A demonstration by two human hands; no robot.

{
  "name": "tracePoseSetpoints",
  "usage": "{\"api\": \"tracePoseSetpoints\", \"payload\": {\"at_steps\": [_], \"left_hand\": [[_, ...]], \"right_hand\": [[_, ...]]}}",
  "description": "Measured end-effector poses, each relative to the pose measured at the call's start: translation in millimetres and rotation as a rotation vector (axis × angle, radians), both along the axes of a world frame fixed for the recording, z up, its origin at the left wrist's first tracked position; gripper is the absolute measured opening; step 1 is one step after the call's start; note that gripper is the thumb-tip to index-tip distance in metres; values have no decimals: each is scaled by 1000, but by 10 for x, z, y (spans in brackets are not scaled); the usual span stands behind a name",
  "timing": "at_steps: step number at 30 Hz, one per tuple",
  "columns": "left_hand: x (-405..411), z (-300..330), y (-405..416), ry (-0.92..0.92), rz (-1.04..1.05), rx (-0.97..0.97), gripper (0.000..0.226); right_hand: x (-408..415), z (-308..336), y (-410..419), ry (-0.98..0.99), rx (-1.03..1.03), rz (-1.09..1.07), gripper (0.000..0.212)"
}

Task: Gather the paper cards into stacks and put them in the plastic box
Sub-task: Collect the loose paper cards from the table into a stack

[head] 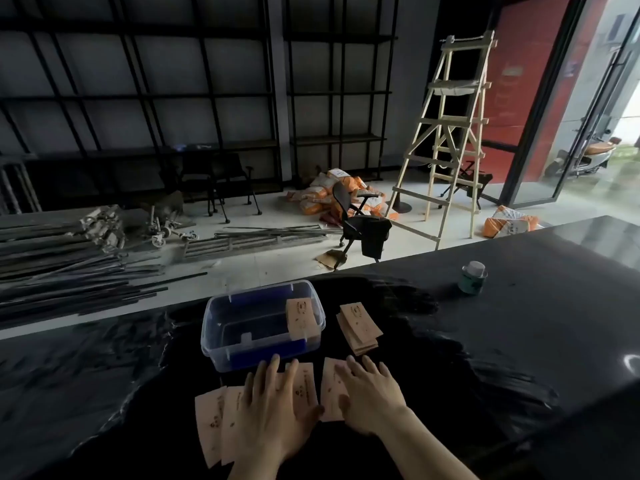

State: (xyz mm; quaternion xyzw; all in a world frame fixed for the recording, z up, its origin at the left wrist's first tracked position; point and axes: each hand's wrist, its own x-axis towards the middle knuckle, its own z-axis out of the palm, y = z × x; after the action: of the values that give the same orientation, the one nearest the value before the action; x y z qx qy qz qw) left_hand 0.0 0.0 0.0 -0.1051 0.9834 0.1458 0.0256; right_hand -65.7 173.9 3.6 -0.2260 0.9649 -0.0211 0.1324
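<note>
Head view: both hands lie flat, fingers spread, on the near row of paper cards [214,420]. The left hand [273,407] presses the left cards, the right hand [372,396] a card at right; long axes run near-to-far. Gathering looks like an inward slide. The plastic box [239,351] sits just beyond the fingertips, one stack [300,318] inside, a fanned pile [360,329] to its right.
</note>
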Motion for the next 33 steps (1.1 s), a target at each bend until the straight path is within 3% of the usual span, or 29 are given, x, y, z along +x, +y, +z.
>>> {"api": "tracePoseSetpoints", "payload": {"at_steps": [4,12,17,21,28,33], "left_hand": [[71,-107,70,-41,-3,-29,88],[67,-143,121,-1,50,10,54],[-51,-78,11,-61,154,109,69],[-68,-99,-84,-9,141,239,64],[-79,-221,-175,144,135,455,50],[-210,-137,-138,184,123,579,41]], "right_hand": [[92,-86,51,-64,-9,63,73],[41,-83,64,92,-5,142,58],[-131,-81,105,1,72,282,88],[-249,-53,115,-121,127,379,86],[-318,-86,144,-34,-11,319,70],[-185,-216,228,81,-356,237,50]]}}
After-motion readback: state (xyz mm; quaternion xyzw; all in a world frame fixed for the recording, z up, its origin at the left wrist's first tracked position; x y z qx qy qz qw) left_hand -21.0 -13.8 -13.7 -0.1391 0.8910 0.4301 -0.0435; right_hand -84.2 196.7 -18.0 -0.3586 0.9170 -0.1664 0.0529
